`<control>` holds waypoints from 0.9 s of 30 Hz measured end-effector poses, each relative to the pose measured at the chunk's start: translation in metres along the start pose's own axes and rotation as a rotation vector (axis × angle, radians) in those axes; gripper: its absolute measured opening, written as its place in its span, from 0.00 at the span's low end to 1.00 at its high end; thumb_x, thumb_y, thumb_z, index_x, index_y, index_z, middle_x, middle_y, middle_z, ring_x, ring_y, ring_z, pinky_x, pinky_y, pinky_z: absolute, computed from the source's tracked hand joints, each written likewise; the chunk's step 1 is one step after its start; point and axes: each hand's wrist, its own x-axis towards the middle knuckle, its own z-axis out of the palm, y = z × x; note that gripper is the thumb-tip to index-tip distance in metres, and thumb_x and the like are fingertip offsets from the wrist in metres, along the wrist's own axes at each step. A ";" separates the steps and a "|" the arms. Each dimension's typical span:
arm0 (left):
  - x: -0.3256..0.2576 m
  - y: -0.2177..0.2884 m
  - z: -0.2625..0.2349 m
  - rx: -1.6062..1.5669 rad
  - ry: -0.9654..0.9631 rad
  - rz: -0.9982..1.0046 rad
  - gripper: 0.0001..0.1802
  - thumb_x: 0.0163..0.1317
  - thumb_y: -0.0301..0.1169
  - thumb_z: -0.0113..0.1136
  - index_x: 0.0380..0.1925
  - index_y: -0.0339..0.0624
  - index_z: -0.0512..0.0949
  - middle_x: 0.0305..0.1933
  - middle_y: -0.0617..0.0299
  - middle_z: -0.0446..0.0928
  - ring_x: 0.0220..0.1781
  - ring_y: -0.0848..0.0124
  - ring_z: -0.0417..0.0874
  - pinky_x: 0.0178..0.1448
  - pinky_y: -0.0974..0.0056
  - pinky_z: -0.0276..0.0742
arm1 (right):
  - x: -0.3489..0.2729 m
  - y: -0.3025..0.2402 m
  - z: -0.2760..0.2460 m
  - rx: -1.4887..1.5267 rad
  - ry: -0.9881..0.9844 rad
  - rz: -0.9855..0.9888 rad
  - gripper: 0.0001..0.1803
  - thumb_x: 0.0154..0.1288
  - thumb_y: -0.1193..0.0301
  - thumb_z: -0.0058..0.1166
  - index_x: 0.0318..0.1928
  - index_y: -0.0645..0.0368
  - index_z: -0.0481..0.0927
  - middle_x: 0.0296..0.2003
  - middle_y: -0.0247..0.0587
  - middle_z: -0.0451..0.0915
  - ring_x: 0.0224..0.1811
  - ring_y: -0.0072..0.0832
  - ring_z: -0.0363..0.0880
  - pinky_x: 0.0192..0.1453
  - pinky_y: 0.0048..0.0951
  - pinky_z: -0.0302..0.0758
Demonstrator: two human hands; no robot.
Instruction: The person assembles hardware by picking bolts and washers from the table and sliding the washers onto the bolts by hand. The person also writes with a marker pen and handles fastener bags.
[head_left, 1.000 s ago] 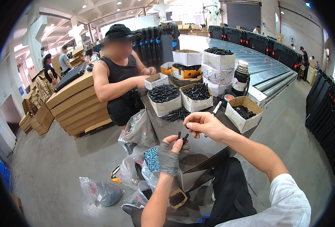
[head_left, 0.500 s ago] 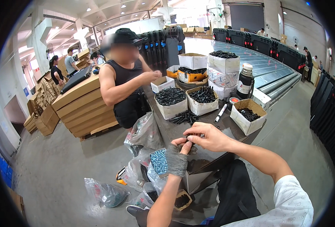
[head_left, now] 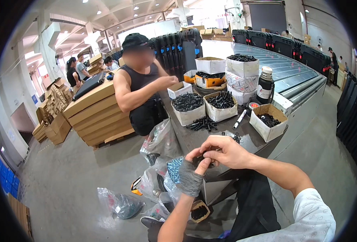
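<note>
Both hands have drifted slightly right of where they sat half a second back, staying pinched together at frame centre. Head view: left hand [head_left: 191, 177] in a grey knit wrap, fingers curled narrow; right hand [head_left: 223, 151] bare, closed over it from the upper right. Small dark part [head_left: 204, 156] sits between their fingertips, too small to read its axis. Dark grey counter [head_left: 194, 139] lies just behind, loose black screws [head_left: 202, 124] above, toward frame centre-top.
</note>
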 end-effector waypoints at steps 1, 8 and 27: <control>-0.007 0.002 -0.006 -0.070 -0.010 -0.099 0.17 0.65 0.25 0.66 0.52 0.34 0.77 0.46 0.57 0.82 0.45 0.72 0.83 0.50 0.68 0.80 | -0.002 -0.001 0.005 -0.084 -0.001 -0.034 0.06 0.69 0.81 0.54 0.45 0.67 0.78 0.38 0.38 0.77 0.31 0.20 0.79 0.32 0.23 0.79; -0.040 0.017 -0.059 0.045 0.044 -0.238 0.14 0.62 0.26 0.68 0.48 0.36 0.82 0.44 0.59 0.84 0.46 0.73 0.83 0.52 0.68 0.79 | -0.016 0.012 0.057 0.144 0.000 0.039 0.07 0.70 0.82 0.52 0.46 0.67 0.77 0.38 0.36 0.77 0.33 0.19 0.79 0.39 0.23 0.78; -0.115 0.048 -0.242 1.130 -0.191 -0.362 0.18 0.59 0.29 0.67 0.50 0.38 0.79 0.45 0.48 0.81 0.45 0.51 0.83 0.51 0.56 0.78 | -0.195 0.311 0.304 0.640 0.303 1.312 0.09 0.64 0.85 0.55 0.45 0.71 0.78 0.39 0.47 0.81 0.38 0.33 0.85 0.46 0.30 0.86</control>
